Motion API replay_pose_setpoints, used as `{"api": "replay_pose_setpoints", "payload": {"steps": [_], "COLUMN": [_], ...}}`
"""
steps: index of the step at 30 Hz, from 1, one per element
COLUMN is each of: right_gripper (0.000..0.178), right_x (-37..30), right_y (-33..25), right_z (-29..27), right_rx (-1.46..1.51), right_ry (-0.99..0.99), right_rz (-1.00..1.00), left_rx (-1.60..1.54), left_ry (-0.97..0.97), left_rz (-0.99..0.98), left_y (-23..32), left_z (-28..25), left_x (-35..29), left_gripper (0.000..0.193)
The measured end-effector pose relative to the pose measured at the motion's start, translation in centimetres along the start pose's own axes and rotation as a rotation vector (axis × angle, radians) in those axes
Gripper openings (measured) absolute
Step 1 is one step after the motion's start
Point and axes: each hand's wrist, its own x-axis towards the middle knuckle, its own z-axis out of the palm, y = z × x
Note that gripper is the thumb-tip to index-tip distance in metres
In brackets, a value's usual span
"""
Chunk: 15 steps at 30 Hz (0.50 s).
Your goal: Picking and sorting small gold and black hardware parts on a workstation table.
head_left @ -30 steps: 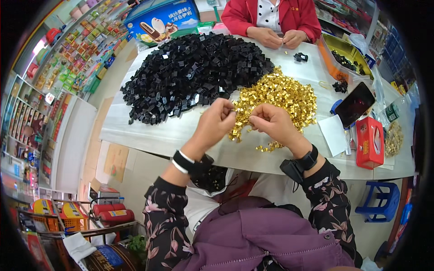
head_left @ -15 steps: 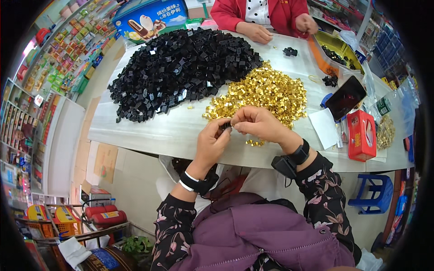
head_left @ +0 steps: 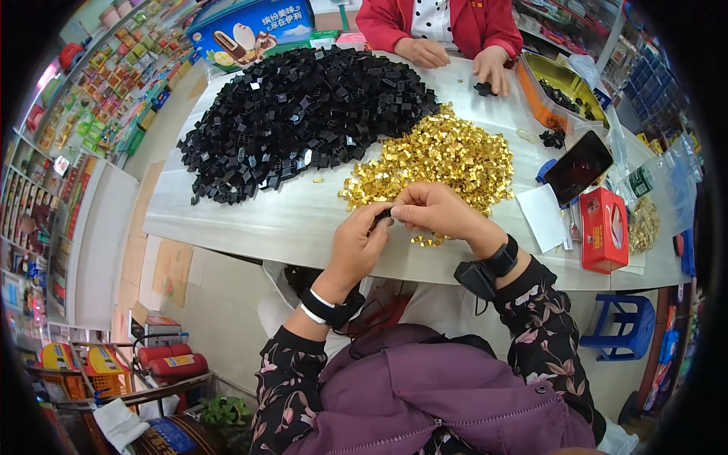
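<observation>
Head: pale table (head_left: 243, 227), black pieces (head_left: 303, 114), shelves (head_left: 114, 98)

We have room for our left hand (head_left: 358, 244) leftward along the pale, smooth table (head_left: 254, 226); beyond, a broad heap of small black plastic pieces (head_left: 303, 121) blocks us, a shiny gold mound of tiny bits (head_left: 447, 159) stands ahead, a glossy red box (head_left: 603, 231) bars the right.

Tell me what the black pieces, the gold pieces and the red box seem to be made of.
Black pieces: probably moulded plastic, smooth and slightly shiny, given the pale glints on their flat faces.
Gold pieces: bright and mirror-like, so perhaps thin metal, though metallised plastic is possible.
Red box: glossy, rigid-looking; plastic or painted tin, I can't tell.
</observation>
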Motion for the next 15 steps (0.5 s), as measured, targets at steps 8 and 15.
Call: {"api": "replay_pose_setpoints", "payload": {"steps": [8, 15], "right_gripper": [0.019, 0.022], "right_x": [0.3, -0.1], "right_y": [-0.7, -0.3], "right_z": [-0.3, -0.7], "right_rx": [0.079, -0.465], "right_ry": [0.035, 0.252], "right_rz": [0.008, -0.187], "left_rx": [-0.252, -0.599], "left_ry": [0.027, 0.158], "left_rz": [-0.084, -0.244], "left_y": [0.7, -0.8], "left_z": [-0.3, -0.6], "left_x": [0.3, 0.7], "left_gripper": [0.021, 0.025]}}
